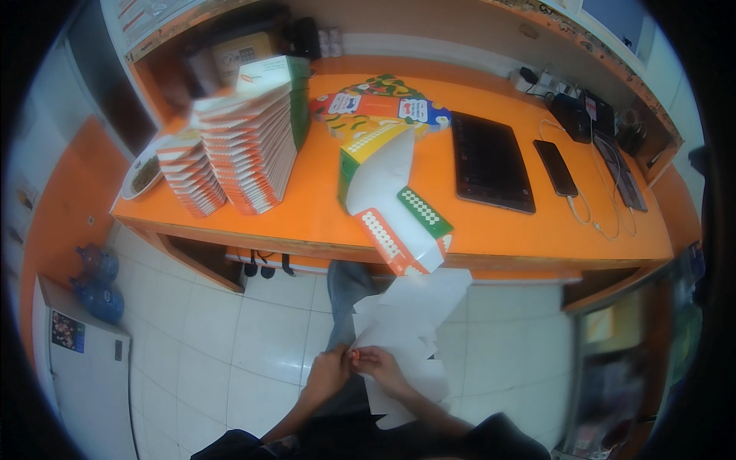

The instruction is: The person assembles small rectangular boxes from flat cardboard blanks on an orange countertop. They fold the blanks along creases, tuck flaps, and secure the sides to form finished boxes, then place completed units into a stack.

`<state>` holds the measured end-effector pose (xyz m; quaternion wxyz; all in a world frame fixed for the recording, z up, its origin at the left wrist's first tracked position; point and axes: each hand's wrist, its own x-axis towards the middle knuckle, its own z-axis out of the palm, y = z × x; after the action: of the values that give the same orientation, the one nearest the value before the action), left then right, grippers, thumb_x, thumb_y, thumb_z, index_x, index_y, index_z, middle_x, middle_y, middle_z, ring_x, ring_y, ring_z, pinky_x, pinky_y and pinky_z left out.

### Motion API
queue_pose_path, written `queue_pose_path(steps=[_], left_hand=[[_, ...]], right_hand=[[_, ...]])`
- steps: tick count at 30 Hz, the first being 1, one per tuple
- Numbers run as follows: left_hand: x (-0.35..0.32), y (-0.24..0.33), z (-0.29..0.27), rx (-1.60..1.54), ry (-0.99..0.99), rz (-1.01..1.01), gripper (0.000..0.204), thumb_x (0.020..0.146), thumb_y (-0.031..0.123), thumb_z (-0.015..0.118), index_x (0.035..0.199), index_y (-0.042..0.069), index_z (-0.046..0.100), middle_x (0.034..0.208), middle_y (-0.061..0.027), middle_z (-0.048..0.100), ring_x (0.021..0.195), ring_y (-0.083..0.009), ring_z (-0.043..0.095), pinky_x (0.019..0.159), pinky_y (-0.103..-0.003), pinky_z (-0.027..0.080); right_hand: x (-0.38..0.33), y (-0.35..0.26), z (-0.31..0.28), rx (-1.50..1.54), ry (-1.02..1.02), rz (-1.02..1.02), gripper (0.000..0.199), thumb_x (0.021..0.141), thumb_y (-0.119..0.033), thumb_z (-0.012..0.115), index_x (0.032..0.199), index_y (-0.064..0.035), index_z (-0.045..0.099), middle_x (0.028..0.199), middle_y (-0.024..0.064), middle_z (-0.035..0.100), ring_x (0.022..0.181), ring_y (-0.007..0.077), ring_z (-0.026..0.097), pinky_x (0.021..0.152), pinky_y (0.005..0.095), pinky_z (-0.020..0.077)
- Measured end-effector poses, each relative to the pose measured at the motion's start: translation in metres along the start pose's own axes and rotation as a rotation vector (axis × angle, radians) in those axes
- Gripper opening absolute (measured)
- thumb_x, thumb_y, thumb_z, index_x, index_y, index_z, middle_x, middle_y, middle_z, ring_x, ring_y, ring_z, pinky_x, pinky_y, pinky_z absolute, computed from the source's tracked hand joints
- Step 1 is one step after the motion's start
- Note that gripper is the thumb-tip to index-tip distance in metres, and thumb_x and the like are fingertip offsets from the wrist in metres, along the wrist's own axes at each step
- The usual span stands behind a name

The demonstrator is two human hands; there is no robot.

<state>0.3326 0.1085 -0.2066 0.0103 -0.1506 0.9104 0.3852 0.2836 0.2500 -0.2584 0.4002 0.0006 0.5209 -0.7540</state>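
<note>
A flat white cardboard box blank (410, 326) with cut flaps rests over my lap, plain side up. My left hand (330, 371) is closed at its left edge, fingers pinched together. Right beside it, nearly touching, my right hand (381, 369) pinches the same edge, with a small orange patch showing between the fingertips. The blank's lower part extends below my right wrist. Above it, a partly folded box (404, 218) in green, yellow and orange with a white inside stands open at the desk's front edge.
Stacked folded cartons (249, 149) lean at the desk's left, near a bowl (144, 175). Colourful printed card pieces (376, 107) lie behind the open box. A tablet (491, 161), a phone (555, 169) and cables occupy the right of the orange desk (307, 222). Blue water jugs (100, 295) stand far left.
</note>
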Motion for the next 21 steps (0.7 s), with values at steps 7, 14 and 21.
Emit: queue_pose_path(steps=[7,14,21], left_hand=[[0.000,-0.004,0.001,-0.038,-0.090,0.014,0.019,0.088,0.018,0.060,0.091,-0.001,0.062,0.073,-0.0247,0.062,0.072,-0.0442,0.061,0.061,-0.045,0.049],[-0.009,-0.009,0.003,-0.136,-0.178,-0.055,0.021,0.090,0.019,0.059,0.095,-0.001,0.063,0.079,-0.0222,0.066,0.075,-0.0360,0.067,0.064,-0.037,0.051],[-0.009,-0.008,0.005,-0.232,-0.120,-0.065,0.019,0.089,0.016,0.062,0.099,-0.001,0.063,0.085,-0.0206,0.068,0.085,-0.0325,0.069,0.070,-0.035,0.053]], right_hand=[[-0.009,-0.006,-0.004,0.014,0.064,0.026,0.022,0.086,-0.007,0.066,0.104,0.0063,0.060,0.096,0.0131,0.067,0.083,0.0186,0.067,0.075,0.0289,0.0555],[-0.007,-0.008,-0.018,-0.117,0.014,0.034,0.020,0.086,-0.011,0.068,0.099,0.0031,0.063,0.089,0.0099,0.070,0.070,0.0131,0.064,0.060,0.0237,0.0495],[-0.006,-0.004,-0.012,0.035,0.007,-0.017,0.025,0.088,-0.012,0.065,0.107,0.0038,0.063,0.093,0.0096,0.069,0.073,0.0131,0.065,0.062,0.0235,0.0497]])
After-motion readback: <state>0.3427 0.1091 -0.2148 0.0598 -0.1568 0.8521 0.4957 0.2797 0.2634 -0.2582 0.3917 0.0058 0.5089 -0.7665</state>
